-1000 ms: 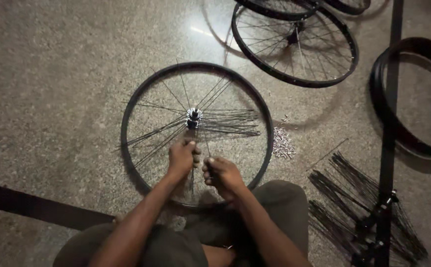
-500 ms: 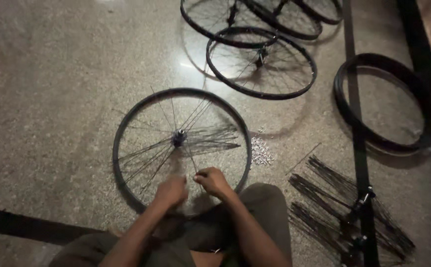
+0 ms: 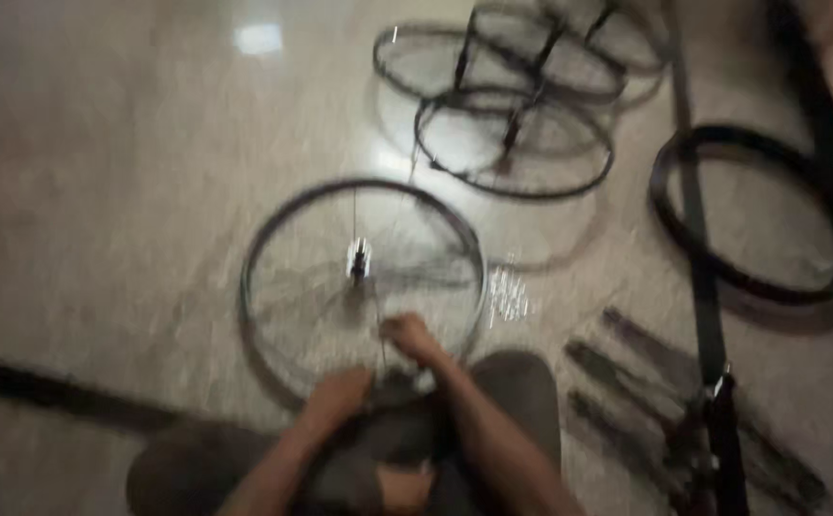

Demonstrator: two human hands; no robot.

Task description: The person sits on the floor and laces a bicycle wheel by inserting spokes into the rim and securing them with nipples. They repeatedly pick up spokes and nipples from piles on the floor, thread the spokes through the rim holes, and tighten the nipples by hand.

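Observation:
A black bicycle wheel rim (image 3: 261, 239) with a metal hub (image 3: 358, 260) and partly fitted spokes lies flat on the stone floor in front of me. My left hand (image 3: 338, 398) rests at the rim's near edge with its fingers curled. Just to its right, my right hand (image 3: 411, 336) reaches over the near rim and pinches a thin spoke that runs toward the hub. The frame is blurred, so finger detail is unclear.
Several spoked wheels (image 3: 517, 143) lie stacked at the back. A pile of black tyres (image 3: 760, 215) sits at the right, crossed by a dark strap (image 3: 698, 258). Loose spoke bundles (image 3: 646, 382) lie near my right knee; a small pile of nipples (image 3: 507, 296) glints beside the rim.
The view has tilted up, bringing more wheels at the back into sight. Both hands have drawn back from the hub toward the rim's near edge; the picture has become blurred.

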